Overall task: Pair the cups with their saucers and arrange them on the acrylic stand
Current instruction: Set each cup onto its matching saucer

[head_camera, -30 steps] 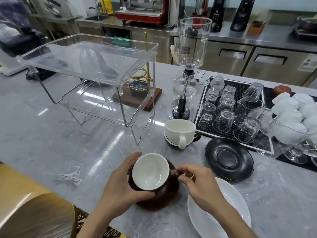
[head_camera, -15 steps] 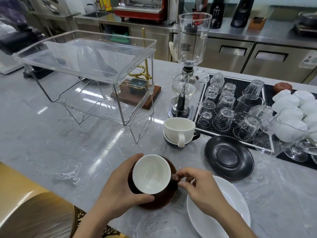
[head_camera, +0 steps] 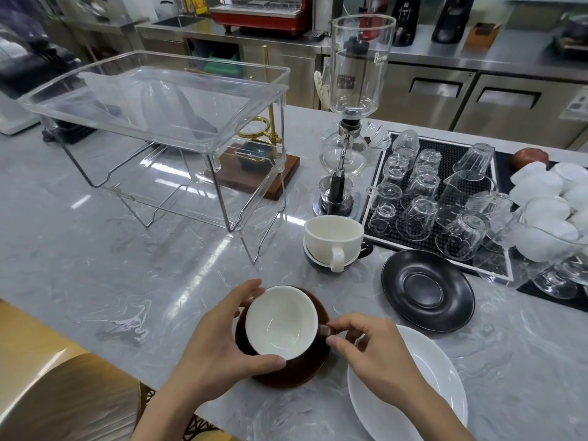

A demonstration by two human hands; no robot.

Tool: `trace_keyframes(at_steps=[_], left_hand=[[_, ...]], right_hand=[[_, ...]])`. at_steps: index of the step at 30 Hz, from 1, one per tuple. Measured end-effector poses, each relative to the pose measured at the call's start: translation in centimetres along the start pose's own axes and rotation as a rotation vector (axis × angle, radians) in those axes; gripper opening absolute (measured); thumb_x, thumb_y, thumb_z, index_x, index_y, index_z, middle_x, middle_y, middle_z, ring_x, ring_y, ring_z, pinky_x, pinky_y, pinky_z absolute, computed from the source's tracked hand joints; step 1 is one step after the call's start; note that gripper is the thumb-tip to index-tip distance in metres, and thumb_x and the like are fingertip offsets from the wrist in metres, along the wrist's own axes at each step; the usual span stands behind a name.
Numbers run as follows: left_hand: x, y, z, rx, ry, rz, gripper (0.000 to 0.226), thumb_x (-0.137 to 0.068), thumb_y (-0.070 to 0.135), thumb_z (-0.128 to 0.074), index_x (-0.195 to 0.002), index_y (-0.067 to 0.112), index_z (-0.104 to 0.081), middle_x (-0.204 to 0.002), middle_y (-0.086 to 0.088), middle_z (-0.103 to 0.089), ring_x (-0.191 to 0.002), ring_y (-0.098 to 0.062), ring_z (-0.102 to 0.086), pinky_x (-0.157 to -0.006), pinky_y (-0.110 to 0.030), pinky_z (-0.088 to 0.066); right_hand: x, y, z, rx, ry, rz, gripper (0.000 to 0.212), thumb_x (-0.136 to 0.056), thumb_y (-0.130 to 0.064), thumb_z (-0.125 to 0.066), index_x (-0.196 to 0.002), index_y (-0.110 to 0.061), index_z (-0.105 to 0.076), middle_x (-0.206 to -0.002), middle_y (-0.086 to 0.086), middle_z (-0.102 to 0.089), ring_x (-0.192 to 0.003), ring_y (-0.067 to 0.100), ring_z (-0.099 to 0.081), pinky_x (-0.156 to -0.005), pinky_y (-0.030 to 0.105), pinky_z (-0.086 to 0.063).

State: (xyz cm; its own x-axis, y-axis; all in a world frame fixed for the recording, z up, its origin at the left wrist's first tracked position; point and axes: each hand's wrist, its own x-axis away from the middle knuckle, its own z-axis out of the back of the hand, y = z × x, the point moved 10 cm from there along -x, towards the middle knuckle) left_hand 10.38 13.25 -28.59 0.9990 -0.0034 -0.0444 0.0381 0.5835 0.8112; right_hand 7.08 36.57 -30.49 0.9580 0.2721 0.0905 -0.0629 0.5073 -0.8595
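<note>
Left hand [head_camera: 219,342] cups my brown cup [head_camera: 283,329]; right hand [head_camera: 372,348] pinches its handle at 3 o'clock. Glazed, fragile, slippery.

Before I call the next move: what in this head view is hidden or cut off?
- Brown saucer: mostly covered by the brown cup and left hand; contact unclear.
- Cup handle: pinched under the right hand fingers.
- White plate: partly under the right forearm, cut by the bottom edge.
- Dark cup under the white cup: only its rim and handle show.
- Acrylic stand: nothing seen on it, though reflections blur its lower shelf.
</note>
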Motion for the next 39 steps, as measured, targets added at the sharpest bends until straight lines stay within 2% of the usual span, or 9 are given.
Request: trace_keyframes(at_steps=[3, 7, 12, 18, 24, 29, 36, 39], left_hand=[[0.0, -0.1, 0.0, 0.006, -0.003, 0.004, 0.112, -0.041, 0.054, -0.098, -0.139, 0.053, -0.044, -0.133, 0.033, -0.059, -0.122, 0.004, -0.058, -0.103, -0.032, -0.048], [0.1, -0.3, -0.2, 0.053, -0.006, 0.024, 0.109, -0.040, 0.047, -0.100, -0.136, 0.051, -0.048, -0.134, 0.033, -0.060, -0.117, 0.004, -0.061, -0.100, -0.024, -0.048], [0.3, -0.2, -0.4, 0.090, -0.013, 0.042, 0.105, -0.041, 0.042, -0.098, -0.132, 0.053, -0.048, -0.133, 0.034, -0.058, -0.118, 0.007, -0.059, -0.081, -0.013, -0.056], [0.3, -0.4, -0.4, 0.114, -0.014, 0.048, 0.103, -0.039, 0.038, -0.099, -0.130, 0.050, -0.051, -0.131, 0.034, -0.060, -0.117, 0.005, -0.059, -0.077, -0.012, -0.056], [0.4, -0.3, -0.3, 0.109, -0.014, 0.045, 0.101, -0.041, 0.041, -0.098, -0.128, 0.060, -0.049, -0.134, 0.031, -0.059, -0.120, 0.005, -0.057, -0.077, -0.013, -0.057], [0.6, -0.3, -0.4, 0.089, -0.014, 0.040, 0.100, -0.045, 0.047, -0.096, -0.132, 0.057, -0.048, -0.136, 0.033, -0.056, -0.123, 0.007, -0.055, -0.080, -0.011, -0.055], [0.1, 0.2, 0.2, 0.058, 0.028, 0.015, 0.096, -0.049, 0.055, -0.094, -0.133, 0.056, -0.048, -0.135, 0.029, -0.059, -0.125, 0.001, -0.058, -0.096, -0.028, -0.053], [-0.5, 0.6, 0.2, 0.059, 0.051, 0.013, 0.091, -0.052, 0.057, -0.092, -0.132, 0.058, -0.049, -0.133, 0.029, -0.060, -0.124, 0.002, -0.058, -0.100, -0.032, -0.052]], right_hand=[[0.0, 0.1, -0.1, -0.002, -0.002, 0.004, 0.012, -0.081, -0.024, -0.077, -0.086, -0.035, -0.077, -0.061, -0.024, -0.063, -0.050, 0.002, -0.049, -0.052, 0.008, -0.038], [0.1, 0.3, -0.1, 0.002, -0.007, -0.001, 0.010, -0.080, -0.027, -0.077, -0.086, -0.036, -0.076, -0.061, -0.022, -0.062, -0.050, 0.002, -0.049, -0.053, 0.009, -0.039], [0.0, 0.6, -0.1, -0.008, -0.004, -0.009, 0.011, -0.079, -0.030, -0.077, -0.087, -0.038, -0.075, -0.060, -0.020, -0.062, -0.050, 0.002, -0.050, -0.053, 0.009, -0.039], [-0.1, 0.9, -0.2, -0.019, -0.014, -0.023, 0.014, -0.079, -0.033, -0.077, -0.089, -0.042, -0.074, -0.060, -0.019, -0.062, -0.048, 0.002, -0.049, -0.052, 0.009, -0.039], [-0.1, 0.8, -0.3, -0.027, -0.020, -0.015, 0.015, -0.079, -0.033, -0.077, -0.089, -0.044, -0.074, -0.058, -0.020, -0.062, -0.049, 0.002, -0.049, -0.052, 0.009, -0.039], [0.0, 0.9, -0.2, -0.035, -0.023, -0.013, 0.013, -0.078, -0.037, -0.075, -0.088, -0.044, -0.074, -0.057, -0.017, -0.062, -0.050, 0.002, -0.049, -0.052, 0.010, -0.040], [0.0, 0.8, 0.2, -0.038, -0.030, -0.022, 0.017, -0.076, -0.040, -0.075, -0.093, -0.044, -0.074, -0.060, -0.015, -0.064, -0.050, 0.001, -0.049, -0.053, 0.009, -0.040], [-0.1, 0.7, 0.8, -0.048, -0.010, -0.023, 0.016, -0.077, -0.034, -0.078, -0.091, -0.042, -0.075, -0.068, -0.022, -0.068, -0.050, 0.000, -0.050, -0.053, 0.007, -0.040]])
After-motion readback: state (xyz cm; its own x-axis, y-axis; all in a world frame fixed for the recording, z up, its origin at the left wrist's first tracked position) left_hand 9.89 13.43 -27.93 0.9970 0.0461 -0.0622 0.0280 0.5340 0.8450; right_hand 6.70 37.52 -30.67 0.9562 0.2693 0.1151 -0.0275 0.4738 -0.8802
